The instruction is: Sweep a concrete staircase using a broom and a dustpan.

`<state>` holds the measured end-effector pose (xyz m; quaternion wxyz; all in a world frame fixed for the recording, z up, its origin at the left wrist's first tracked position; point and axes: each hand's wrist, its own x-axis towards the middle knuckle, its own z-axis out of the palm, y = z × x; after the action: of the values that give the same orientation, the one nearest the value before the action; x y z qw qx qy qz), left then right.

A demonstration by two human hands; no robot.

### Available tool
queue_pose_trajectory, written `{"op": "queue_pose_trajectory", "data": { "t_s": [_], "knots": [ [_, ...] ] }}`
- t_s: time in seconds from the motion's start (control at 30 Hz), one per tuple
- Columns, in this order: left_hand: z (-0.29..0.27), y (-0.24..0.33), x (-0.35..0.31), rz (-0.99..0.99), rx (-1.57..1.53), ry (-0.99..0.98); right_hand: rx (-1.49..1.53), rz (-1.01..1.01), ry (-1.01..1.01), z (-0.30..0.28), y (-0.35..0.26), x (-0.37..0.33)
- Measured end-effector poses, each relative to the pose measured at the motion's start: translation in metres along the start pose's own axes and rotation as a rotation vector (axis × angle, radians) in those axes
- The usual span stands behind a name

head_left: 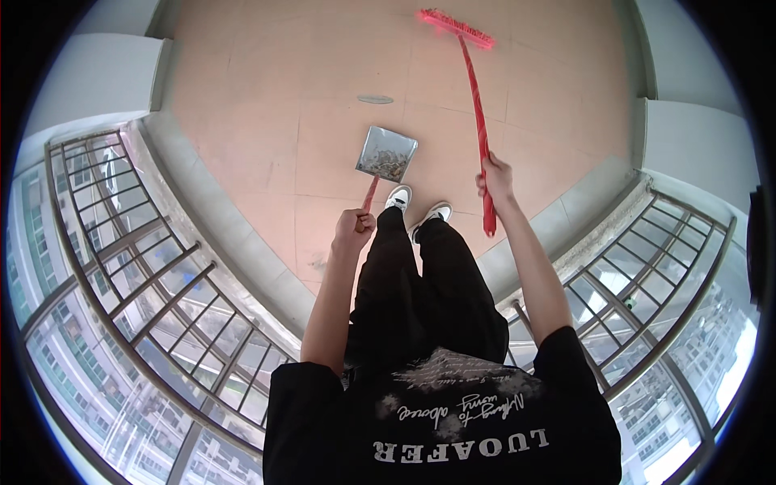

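Note:
My left hand (354, 228) is closed round the reddish handle of a dustpan (378, 139). The grey metal pan lies just ahead of my left shoe, with brownish debris (390, 164) gathered at its handle end. In my right hand (496, 181) is the red stick of a broom (475, 97), gripped near its top end. Its bright pink-red bristle head (455, 29) reaches the far part of the floor, well away from the dustpan. Beyond the pan lies a flat, grey, oval piece (375, 99) whose kind I cannot make out.
Peach tiles cover the floor (250, 162), with a grey border along the edges. Metal railings (174, 279) run behind me on the left, and more railings (647, 275) on the right. Pale walls (97, 73) stand at both sides. My white shoes (398, 196) are close to the dustpan.

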<state>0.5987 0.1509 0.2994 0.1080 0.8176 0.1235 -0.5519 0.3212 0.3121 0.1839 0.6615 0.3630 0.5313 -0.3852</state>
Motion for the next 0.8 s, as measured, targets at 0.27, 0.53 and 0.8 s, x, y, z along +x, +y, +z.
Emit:
{"op": "queue_pose_trajectory", "data": {
  "t_s": [0.27, 0.53, 0.8],
  "knots": [
    [-0.008, 0.000, -0.016, 0.101, -0.158, 0.052, -0.071, 0.053, -0.051, 0.023, -0.039, 0.080],
    [0.021, -0.005, 0.037, 0.165, 0.037, 0.072, -0.722, 0.164, -0.086, -0.072, 0.040, -0.036],
    [0.005, 0.025, 0.123, 0.115, -0.083, 0.104, -0.855, 0.359, -0.363, -0.138, 0.011, -0.148]
  ]
}}
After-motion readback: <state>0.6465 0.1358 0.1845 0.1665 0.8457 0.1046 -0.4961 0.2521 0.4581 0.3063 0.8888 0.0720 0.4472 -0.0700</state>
